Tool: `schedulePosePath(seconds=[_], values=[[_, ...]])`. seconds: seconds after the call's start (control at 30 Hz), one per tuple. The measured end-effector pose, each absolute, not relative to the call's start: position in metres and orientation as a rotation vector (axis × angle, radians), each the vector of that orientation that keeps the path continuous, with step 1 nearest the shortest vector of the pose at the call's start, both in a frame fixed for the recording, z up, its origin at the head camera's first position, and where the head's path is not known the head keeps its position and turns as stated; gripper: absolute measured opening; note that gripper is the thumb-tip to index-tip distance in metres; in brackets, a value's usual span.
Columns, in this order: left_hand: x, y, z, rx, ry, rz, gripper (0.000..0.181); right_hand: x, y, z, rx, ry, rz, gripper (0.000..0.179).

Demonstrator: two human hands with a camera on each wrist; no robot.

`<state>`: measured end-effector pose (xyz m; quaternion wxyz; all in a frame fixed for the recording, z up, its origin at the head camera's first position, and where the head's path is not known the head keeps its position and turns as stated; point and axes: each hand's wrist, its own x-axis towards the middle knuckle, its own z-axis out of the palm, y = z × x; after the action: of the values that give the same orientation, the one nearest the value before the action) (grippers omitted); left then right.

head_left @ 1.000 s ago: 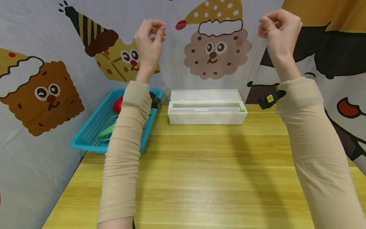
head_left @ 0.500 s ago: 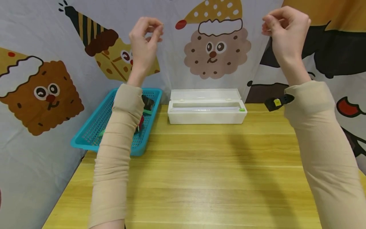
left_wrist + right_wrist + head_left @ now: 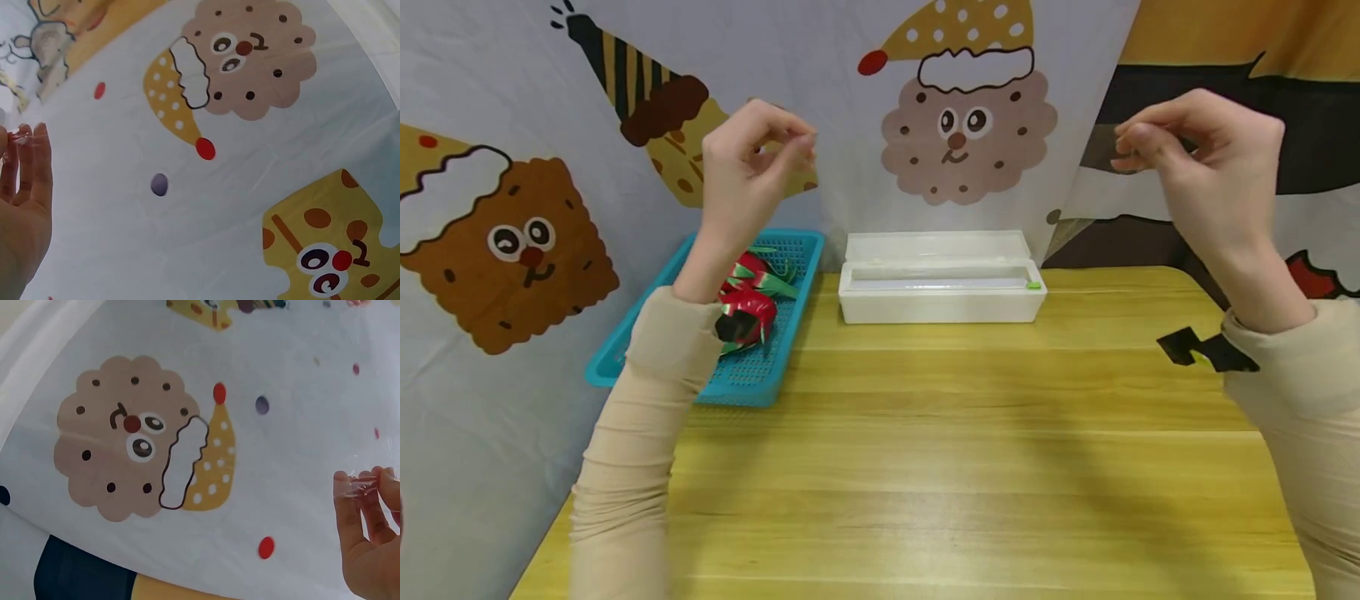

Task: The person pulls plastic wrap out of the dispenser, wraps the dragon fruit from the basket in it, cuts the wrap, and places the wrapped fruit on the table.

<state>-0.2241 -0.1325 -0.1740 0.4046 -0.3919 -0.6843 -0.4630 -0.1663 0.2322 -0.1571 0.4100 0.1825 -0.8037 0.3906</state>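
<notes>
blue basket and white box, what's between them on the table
Just a narrow, bare strip of the wooden tabletop lies between the blue basket and the white box, as the head view shows.

At the far left corner of the yellow wood-grain tabletop (image 3: 925, 467) sits a turquoise perforated basket (image 3: 741, 396), partly hidden. Red, green-tipped fruits (image 3: 758, 307) lie in it, shiny-skinned. White cloth (image 3: 827, 50) hangs along the left edge and behind the far edge, printed with cartoons: a brown square biscuit (image 3: 561, 225) beyond the left edge, a yellow cheese wedge (image 3: 679, 167) behind the far left corner, a round cookie (image 3: 966, 158) behind the far edge's middle. Black and orange printing (image 3: 1318, 142) shows behind the rounded far right corner.
</notes>
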Motion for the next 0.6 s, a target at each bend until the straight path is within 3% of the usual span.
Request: schedulePosePath(seconds=[0.47, 0.6], values=[[-0.158, -0.151, -0.208, -1.174, -1.845, -1.209, 0.008, -0.095, 0.25, -0.209, 0.738, -2.09, 0.893, 0.006], [-0.144, -0.155, -0.22, -1.243, -1.875, -1.108, 0.019, -0.083, 0.257, -0.226, 0.802, -2.077, 0.943, 0.021]])
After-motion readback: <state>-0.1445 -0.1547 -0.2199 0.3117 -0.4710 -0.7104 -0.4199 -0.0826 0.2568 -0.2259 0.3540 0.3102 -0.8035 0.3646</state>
